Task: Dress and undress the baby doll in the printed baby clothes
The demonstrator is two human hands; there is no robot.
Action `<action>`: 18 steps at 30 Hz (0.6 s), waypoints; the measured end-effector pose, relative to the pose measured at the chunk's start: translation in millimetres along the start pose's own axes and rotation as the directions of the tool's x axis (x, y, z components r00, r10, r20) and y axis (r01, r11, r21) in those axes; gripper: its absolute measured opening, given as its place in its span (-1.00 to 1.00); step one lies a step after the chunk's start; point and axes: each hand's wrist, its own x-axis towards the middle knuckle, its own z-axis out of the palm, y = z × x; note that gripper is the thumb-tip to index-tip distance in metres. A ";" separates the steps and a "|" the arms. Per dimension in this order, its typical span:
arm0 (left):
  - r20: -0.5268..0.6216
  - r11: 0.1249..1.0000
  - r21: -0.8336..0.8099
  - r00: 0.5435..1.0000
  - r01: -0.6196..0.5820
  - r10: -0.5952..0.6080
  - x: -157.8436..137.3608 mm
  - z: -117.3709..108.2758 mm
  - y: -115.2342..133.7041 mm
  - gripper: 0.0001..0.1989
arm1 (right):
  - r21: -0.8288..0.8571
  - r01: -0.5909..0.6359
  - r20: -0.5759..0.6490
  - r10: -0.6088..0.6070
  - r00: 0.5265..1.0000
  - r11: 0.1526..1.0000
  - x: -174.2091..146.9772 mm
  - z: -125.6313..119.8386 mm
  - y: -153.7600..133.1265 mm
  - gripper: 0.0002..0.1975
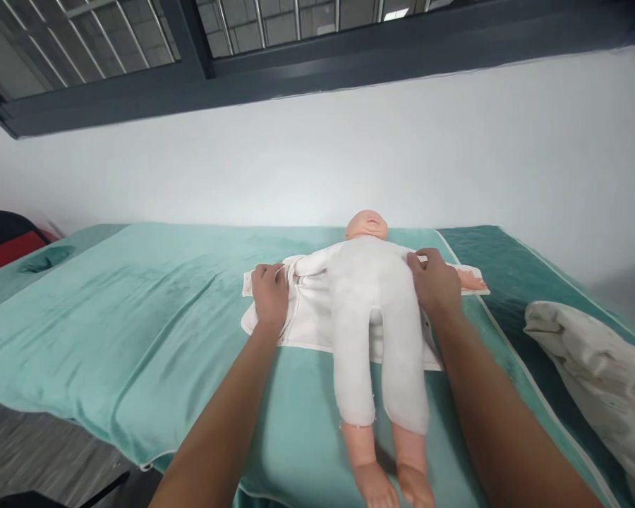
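Note:
A baby doll (pixel 373 282) with a white cloth body lies on its back, head away from me and feet toward me. Spread beneath it is a white baby shirt (pixel 310 321). My left hand (pixel 271 293) is closed on the shirt near the sleeve on the left, by the end of the doll's arm there; that doll hand is hidden. On the other side, my right hand (pixel 434 282) pinches the shirt fabric beside the doll's body. The doll's right-side hand (pixel 470 280) shows at the sleeve's end, and the shirt front lies unfastened.
Under the doll is a bed with a light green cover (pixel 137 317); a darker green strip (pixel 513 296) runs along the right. A crumpled pale cloth (pixel 597 367) lies at the right edge. Behind stand a white wall (pixel 296 155) and a barred window. Something red and black (pixel 8 243) sits far left.

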 end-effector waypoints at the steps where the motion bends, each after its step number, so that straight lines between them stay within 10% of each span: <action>1: -0.007 0.999 -0.044 1.000 -0.010 0.010 -1.0 -1.1 1.9 -0.75 | 0.065 -0.005 -0.001 0.005 1.000 0.998 0.1 1.0 -2.3 -0.54; 9: 0.124 0.972 -0.231 0.992 0.038 -0.010 -6.2 -7.0 25.8 -0.78 | 0.637 -0.200 0.288 0.010 0.958 0.745 -8.3 7.3 -16.7 -0.29; 18: 0.269 0.807 -0.528 0.954 0.263 -0.134 11.5 4.6 90.8 -0.85 | 0.720 -0.156 0.309 -0.111 0.944 0.676 -20.9 6.7 -34.7 -0.04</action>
